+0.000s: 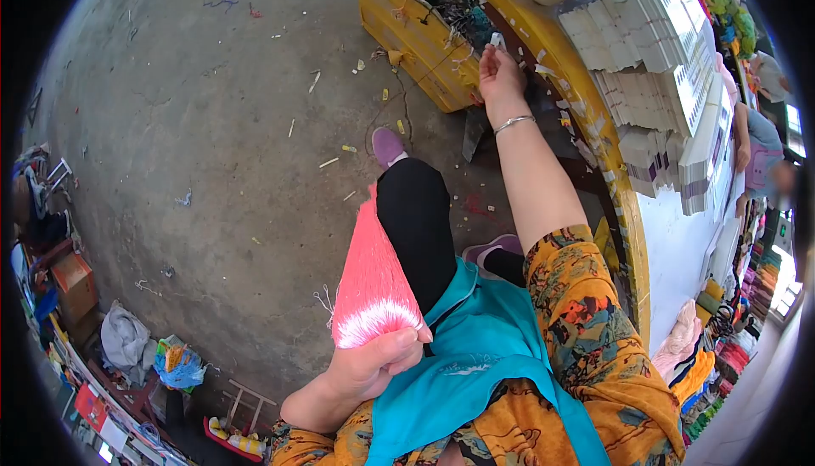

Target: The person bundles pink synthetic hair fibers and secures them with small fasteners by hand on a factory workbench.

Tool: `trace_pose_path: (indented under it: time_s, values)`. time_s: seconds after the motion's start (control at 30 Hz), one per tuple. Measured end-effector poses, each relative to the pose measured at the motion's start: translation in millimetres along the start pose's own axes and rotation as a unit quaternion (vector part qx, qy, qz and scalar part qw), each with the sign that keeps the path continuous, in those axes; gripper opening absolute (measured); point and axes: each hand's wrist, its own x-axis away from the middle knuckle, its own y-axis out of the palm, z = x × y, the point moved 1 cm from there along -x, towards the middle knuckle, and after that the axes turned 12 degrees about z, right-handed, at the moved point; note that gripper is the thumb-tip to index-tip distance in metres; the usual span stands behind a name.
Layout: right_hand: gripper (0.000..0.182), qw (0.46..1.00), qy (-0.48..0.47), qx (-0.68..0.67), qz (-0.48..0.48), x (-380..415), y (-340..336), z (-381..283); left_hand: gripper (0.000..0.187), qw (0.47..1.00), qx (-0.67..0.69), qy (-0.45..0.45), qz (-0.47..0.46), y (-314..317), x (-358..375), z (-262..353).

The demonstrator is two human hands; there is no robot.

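Note:
My left hand is closed around the thick end of a bundle of glossy pink thread. The bundle tapers to a point above my black-trousered knee, and a few loose strands stick out by my grip. My right hand reaches out over the rim of a yellow bin, its fingers curled together. A small white slip shows at those fingertips, too small to make out fully. Dark tangled thread scraps lie inside the bin.
A yellow-edged table curves along my right, bearing stacks of white printed cards and folded coloured yarn. Paper bits litter the concrete floor. A cardboard box and bags stand left. Another person is beyond the table.

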Motion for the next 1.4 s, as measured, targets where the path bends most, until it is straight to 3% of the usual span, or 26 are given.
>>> trace_pose_path:
  time_s: [0.1, 0.17, 0.23, 0.53, 0.63, 0.73, 0.87, 0.93, 1.03, 1.2, 1.27, 1.4]
  values:
    - [0.009, 0.992, -0.08, 0.09, 0.031, -9.6, -0.3, -7.5, 0.016, 1.0, 0.004, -0.005, 0.006, -0.1, -4.4, 1.8]
    - [0.008, 0.992, -0.08, 0.093, 0.027, -19.2, -0.1, -6.1, 0.016, 1.0, 0.007, -0.011, 0.008, -0.6, -6.8, 2.5]
    - [0.006, 0.974, -0.135, 0.163, 0.086, -25.7, 0.2, -2.6, 0.017, 1.0, 0.007, -0.016, 0.009, -1.2, -8.6, 3.3]
    - [0.004, 0.908, -0.219, 0.352, 0.059, -13.3, 0.2, -7.0, 0.018, 1.0, 0.005, -0.019, 0.017, -4.4, -12.7, 4.2]
    - [0.013, 0.922, -0.188, 0.334, 0.054, -15.9, -0.1, -3.8, 0.018, 1.0, 0.005, -0.012, 0.014, -4.3, -12.9, 4.5]
    - [0.022, 0.917, -0.222, 0.332, 0.023, -15.5, -5.9, -4.7, 0.019, 1.0, 0.005, -0.012, 0.014, -3.2, -9.3, 4.8]
    - [0.021, 0.91, -0.228, 0.344, 0.043, -16.2, -10.9, -7.0, 0.02, 1.0, 0.002, -0.011, 0.01, -4.7, -8.4, 2.8]
    - [0.014, 0.896, -0.281, 0.342, 0.047, -15.8, -20.3, -7.9, 0.02, 1.0, 0.001, -0.009, 0.009, -2.9, -8.6, 3.2]
    - [0.002, 0.947, -0.202, 0.251, 0.0, 5.8, -41.8, -1.4, 0.02, 1.0, -0.003, -0.002, 0.009, -0.4, -7.0, 0.9]
    - [0.011, 0.985, -0.077, 0.141, -0.056, 90.6, -94.4, -11.2, 0.02, 1.0, -0.004, 0.013, -0.007, -0.2, 0.6, -3.6]
    - [0.013, 0.997, 0.018, 0.044, -0.067, 106.8, -116.8, -29.1, 0.02, 1.0, -0.004, 0.015, -0.011, -1.1, 5.3, -7.0]
    - [0.015, 0.996, 0.03, -0.055, -0.068, 135.1, -125.0, -69.3, 0.02, 1.0, -0.013, 0.008, -0.022, -4.3, 12.1, -18.0]
